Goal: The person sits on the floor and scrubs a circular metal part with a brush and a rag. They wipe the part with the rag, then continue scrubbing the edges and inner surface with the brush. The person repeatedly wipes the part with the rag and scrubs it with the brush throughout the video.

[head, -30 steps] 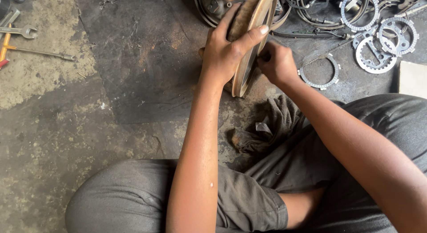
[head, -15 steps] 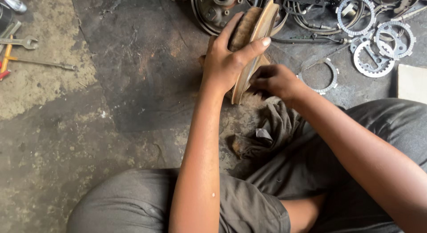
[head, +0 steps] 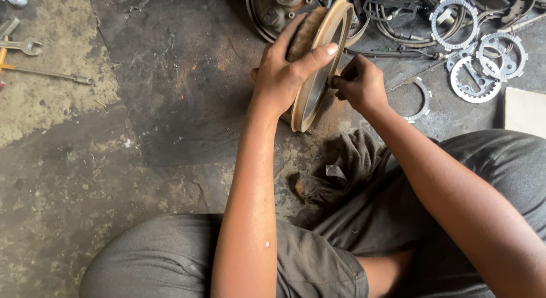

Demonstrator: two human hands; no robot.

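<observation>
A rusty round brake drum (head: 333, 33) stands on its edge on the dark oily floor. My left hand (head: 284, 70) grips its outer side, thumb hooked over the rim. My right hand (head: 358, 82) is closed with its fingers pressed against the drum's inner face; what it pinches is hidden, so I cannot tell if it holds anything. A dirty grey rag (head: 341, 167) lies on the floor just below the drum, by my leg.
Toothed metal rings (head: 478, 76) and cables (head: 398, 19) lie at the top right, a hub part (head: 273, 8) behind the drum. A spanner (head: 20, 46) and a screwdriver (head: 45, 73) lie at the top left. My crossed legs (head: 318, 258) fill the bottom.
My right hand dropped toward the rag half a second ago and has come back up to the drum's inner face. The left hand kept its grip on the drum.
</observation>
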